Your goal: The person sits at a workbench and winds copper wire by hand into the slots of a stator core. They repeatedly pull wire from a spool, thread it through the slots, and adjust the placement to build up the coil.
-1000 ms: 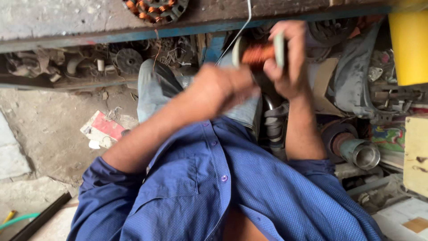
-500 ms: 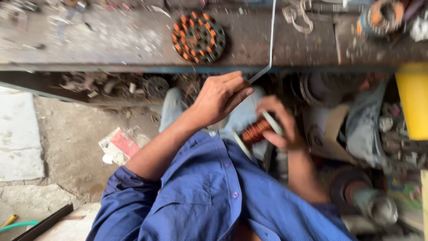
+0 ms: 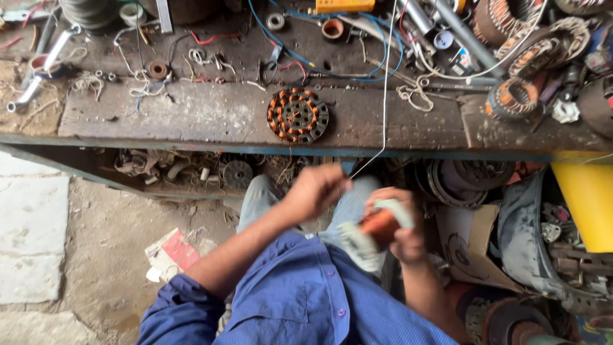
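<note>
Coil [image 3: 378, 225], an orange-copper winding on a white spool, sits in the right hand [image 3: 399, 233] just above the person's lap, below the front edge of the counter [image 3: 191, 118]. That hand's grip is closed around the coil, fingers wrapped over its right end, and the spool is blurred so its exact tilt cannot be told. The left hand [image 3: 317, 190] is just beside it to the left, its grip pinched narrow on a thin pale wire [image 3: 383, 96]. The wire runs from those fingertips up over the counter edge and on across the counter top toward the far side. Both forearms come out of blue shirt sleeves [image 3: 300, 300], rolled above the elbow. On the counter, directly above the left hand, lies 1 round stator [image 3: 297, 115] with orange windings around a dark hub. Farther right stand more wound stators [image 3: 514, 99] among loose wires, metal tubes and small rings. A yellow container [image 3: 587, 198] hangs at the right edge below the counter, with a cardboard piece [image 3: 469, 239] and dark motor parts near it. On the dirt floor to the left lies a red and white packet [image 3: 172, 252].
</note>
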